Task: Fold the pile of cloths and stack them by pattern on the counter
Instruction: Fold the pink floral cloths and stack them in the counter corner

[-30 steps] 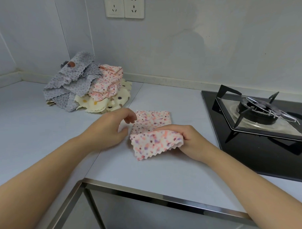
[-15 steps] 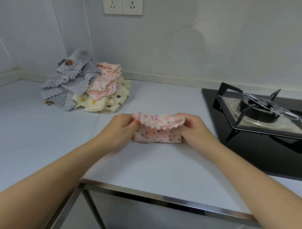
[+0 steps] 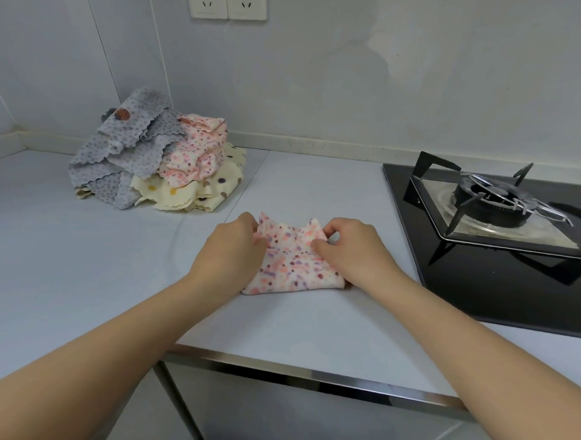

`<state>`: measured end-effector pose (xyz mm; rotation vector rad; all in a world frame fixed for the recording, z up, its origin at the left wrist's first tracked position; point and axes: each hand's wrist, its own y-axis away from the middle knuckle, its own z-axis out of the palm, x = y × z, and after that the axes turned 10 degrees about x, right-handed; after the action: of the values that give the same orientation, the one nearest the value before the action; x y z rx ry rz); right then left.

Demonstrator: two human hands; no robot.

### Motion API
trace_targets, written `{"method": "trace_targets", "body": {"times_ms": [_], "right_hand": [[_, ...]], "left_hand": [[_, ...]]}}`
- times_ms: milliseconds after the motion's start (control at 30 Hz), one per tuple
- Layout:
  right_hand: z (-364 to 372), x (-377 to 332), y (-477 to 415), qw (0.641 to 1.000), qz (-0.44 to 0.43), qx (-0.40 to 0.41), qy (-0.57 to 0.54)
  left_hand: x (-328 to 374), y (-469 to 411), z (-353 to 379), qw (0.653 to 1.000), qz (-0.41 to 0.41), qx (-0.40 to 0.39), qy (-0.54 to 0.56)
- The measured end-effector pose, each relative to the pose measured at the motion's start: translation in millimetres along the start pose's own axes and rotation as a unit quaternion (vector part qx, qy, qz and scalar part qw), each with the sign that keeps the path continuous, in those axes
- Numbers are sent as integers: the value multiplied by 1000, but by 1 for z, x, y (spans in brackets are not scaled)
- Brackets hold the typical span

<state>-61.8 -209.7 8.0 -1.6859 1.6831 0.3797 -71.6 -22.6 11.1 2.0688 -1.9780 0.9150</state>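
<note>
A pink dotted cloth (image 3: pixel 292 264) lies folded on the white counter (image 3: pixel 312 322) in front of me. My left hand (image 3: pixel 230 250) pinches its far left corner. My right hand (image 3: pixel 349 246) pinches its far right corner, and both corners stand slightly lifted. At the back left sits a loose pile of cloths (image 3: pixel 153 162): grey dotted ones (image 3: pixel 126 155) on the left, a pink dotted one (image 3: pixel 196 150) on top, cream ones with large dots (image 3: pixel 191 190) underneath.
A black gas hob (image 3: pixel 492 246) with a burner and pan support (image 3: pixel 487 200) fills the counter's right side. The wall with two sockets (image 3: pixel 228 2) stands behind. A metal strip (image 3: pixel 310 375) runs along the counter's front edge, close to my arms.
The right hand carried the cloth's near half over to the far side, making a fold. The left hand moved in and both hands now pinch the far corners.
</note>
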Motion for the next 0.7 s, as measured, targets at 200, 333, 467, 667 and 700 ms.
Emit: {"method": "trace_targets", "body": {"times_ms": [200,333,467,667,700], "right_hand": [[-5,0,3,974,-70,53,210],[-8,10,-4,968,-180,74,160],[-11,18,-9,963,-234,-42,125],[-14,18,-5,963,-209,-79,154],[-14,18,-6,965,-202,-70,152]], "left_hand": [[-1,8,2,964,147,121,-185],[-4,5,-5,915,373,134,-79],[-16,3,5,912,397,-29,-104],[-25,-5,-9,934,354,8,-44],[-22,-2,-7,931,361,-18,-53]]}}
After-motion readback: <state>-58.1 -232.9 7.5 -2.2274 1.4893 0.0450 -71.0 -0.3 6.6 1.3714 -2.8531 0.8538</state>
